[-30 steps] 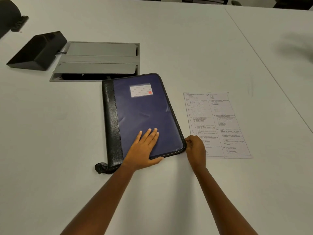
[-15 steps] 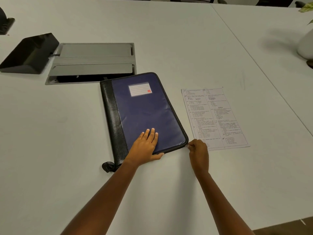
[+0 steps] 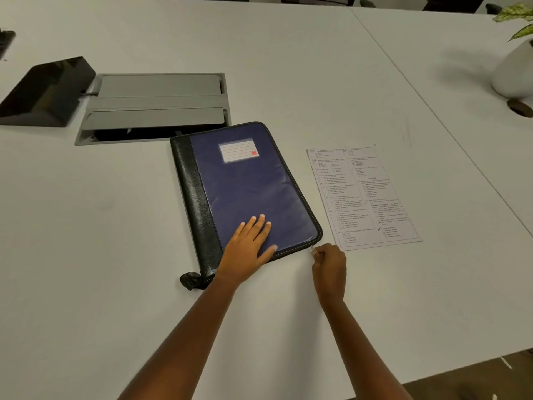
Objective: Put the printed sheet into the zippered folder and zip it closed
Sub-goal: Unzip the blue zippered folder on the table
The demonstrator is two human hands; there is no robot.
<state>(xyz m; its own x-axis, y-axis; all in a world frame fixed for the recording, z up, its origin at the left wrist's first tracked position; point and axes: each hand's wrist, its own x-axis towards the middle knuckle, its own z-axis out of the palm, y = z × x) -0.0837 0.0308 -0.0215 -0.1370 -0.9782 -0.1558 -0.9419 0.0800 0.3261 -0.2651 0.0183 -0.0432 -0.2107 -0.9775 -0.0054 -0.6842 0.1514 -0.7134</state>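
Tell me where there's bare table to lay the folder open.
Widest bare patch: table left of the folder, nearer than the grey hatch and black wedge. Also bare: right of the printed sheet, toward the white pot. Crowded: the narrow gap between folder and sheet, where the right hand pinches the zip pull; the left hand presses the folder.

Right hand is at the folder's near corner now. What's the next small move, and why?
Probably draw the zipper pull round the corner and up the right edge of the folder. The right hand pinches the pull at the near right corner, the left hand lies flat on the folder, which looks closed, and the sheet lies outside, beside it.
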